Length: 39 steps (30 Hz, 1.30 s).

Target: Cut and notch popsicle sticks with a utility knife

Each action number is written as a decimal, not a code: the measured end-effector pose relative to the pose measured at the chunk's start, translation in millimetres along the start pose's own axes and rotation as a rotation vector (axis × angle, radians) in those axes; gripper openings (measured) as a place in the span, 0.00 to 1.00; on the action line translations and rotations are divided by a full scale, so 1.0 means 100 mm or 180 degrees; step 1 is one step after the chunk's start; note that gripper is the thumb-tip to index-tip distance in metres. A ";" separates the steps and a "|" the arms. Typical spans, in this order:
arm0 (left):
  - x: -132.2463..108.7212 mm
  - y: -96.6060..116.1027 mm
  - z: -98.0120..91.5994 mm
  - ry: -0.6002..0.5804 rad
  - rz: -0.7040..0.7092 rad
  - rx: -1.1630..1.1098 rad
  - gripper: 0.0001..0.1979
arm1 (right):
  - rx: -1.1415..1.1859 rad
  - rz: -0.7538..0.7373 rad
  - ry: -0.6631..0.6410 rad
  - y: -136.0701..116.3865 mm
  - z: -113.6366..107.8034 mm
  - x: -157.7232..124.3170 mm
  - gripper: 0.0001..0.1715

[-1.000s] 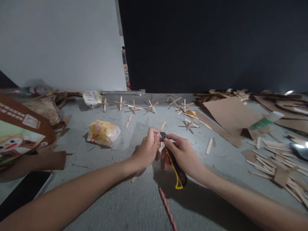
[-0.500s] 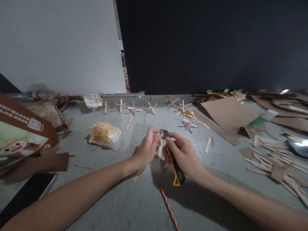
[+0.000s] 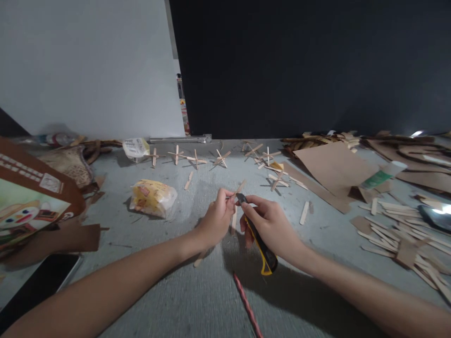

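Fingers of the left hand [image 3: 215, 220] are closed in a tight pinch on a thin wooden stick [image 3: 241, 187] at the centre of my view, its free end slanting up and right. The right hand [image 3: 273, 223] is wrapped around a black-and-yellow utility knife [image 3: 260, 244], its head beside the stick; from here I cannot tell whether the blade touches it. I judge the stick very light and stiff, dry rather than slippery, and apt to split along the grain. I would grip it flat, near one end, with fingertips clear of the blade. The knife looks rigid and heavier, best held by its handle. More loose sticks [image 3: 391, 234] lie at the lower right.
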<state>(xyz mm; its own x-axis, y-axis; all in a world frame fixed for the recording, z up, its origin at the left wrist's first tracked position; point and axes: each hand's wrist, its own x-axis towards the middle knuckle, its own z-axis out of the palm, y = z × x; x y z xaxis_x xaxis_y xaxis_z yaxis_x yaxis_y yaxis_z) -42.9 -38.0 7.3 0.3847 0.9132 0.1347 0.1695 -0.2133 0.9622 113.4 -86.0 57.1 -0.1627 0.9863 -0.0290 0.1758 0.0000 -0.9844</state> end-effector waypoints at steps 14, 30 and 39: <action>0.03 0.06 -0.04 0.0337 0.0076 0.0718 0.09 | -0.2160 -0.0783 0.0347 0.08 -0.12 0.02 0.22; 0.04 0.07 -0.05 0.0328 0.0029 0.0998 0.09 | -0.4799 -0.0881 0.0027 0.09 -0.21 0.03 0.21; 0.04 0.01 -0.07 0.0011 -0.0072 0.1795 0.10 | -0.4769 -0.0709 -0.0219 0.17 -0.18 0.05 0.18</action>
<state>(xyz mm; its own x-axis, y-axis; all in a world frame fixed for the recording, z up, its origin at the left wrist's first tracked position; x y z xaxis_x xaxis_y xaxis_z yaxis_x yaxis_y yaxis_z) -47.6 -31.7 10.3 0.3726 0.9205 0.1172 0.6367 -0.3455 0.6893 133.0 -77.6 43.7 -0.3545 0.9341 0.0427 0.9310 0.3484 0.1090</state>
